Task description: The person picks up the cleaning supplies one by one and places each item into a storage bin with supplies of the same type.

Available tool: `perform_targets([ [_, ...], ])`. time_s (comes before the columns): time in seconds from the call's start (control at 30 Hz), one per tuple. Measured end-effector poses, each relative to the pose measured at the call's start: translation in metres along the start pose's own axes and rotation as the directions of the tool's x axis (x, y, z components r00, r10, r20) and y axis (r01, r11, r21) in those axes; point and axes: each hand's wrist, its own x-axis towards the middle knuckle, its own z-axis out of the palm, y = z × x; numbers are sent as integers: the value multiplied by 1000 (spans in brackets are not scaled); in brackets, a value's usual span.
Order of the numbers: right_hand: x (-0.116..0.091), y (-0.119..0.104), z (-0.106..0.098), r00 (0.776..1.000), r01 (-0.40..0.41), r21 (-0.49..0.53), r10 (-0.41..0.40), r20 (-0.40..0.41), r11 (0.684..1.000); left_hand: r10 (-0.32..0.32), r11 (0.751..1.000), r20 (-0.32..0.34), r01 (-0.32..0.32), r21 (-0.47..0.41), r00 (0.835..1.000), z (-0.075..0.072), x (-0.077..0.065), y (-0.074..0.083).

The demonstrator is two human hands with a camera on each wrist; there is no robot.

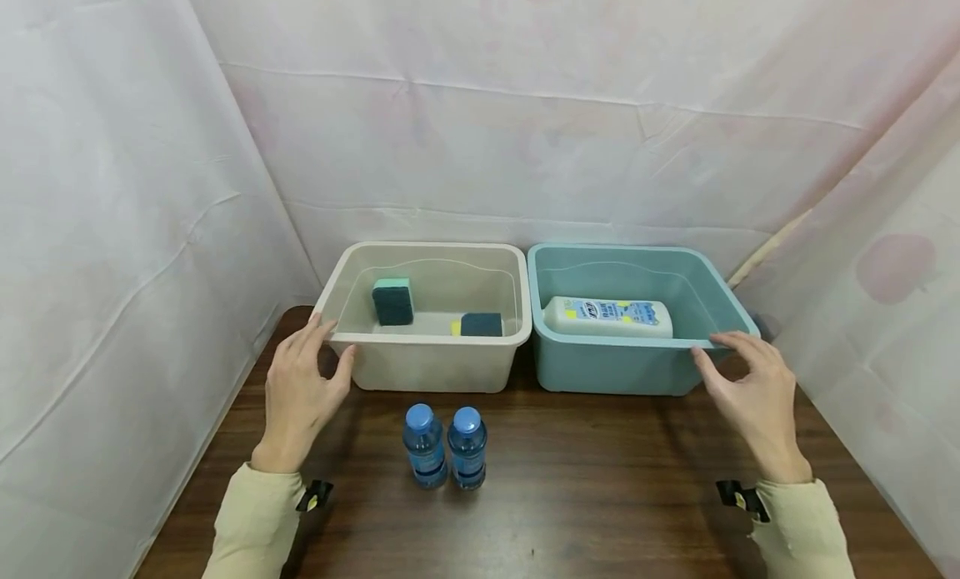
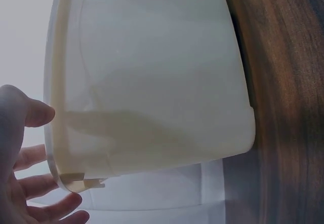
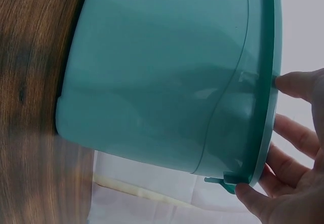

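My left hand (image 1: 302, 391) grips the front left corner of a beige plastic bin (image 1: 427, 366), thumb on the front side and fingers at the rim. In the left wrist view its thumb (image 2: 41, 113) meets the rim. At the front right corner of a blue-green plastic bin (image 1: 611, 369), my right hand (image 1: 757, 391) holds the rim between thumb and fingers. Two sponges with dark scouring sides, one upright (image 1: 393, 304) and one lying lower (image 1: 482, 325), are in the beige bin. A white labelled bottle (image 1: 607, 317) lies on its side inside the blue-green bin.
Two small water bottles (image 1: 468, 458) with blue caps stand side by side on the dark wooden table (image 1: 585, 496), in front of the beige bin. The bins sit close together near the back, with pale cloth (image 1: 480, 154) hanging behind and on both sides.
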Motion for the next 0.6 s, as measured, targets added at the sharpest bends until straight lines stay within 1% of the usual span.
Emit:
perform_targets([
  [0.23,-2,3,1,1000,-6,-5,6,-7,1000,25,1000,-24,-25,-8,999,-2,1,0],
  [0.6,-2,2,2,1000,-7,-9,7,2,1000,57,998,-38,-58,-19,998,-10,3,14],
])
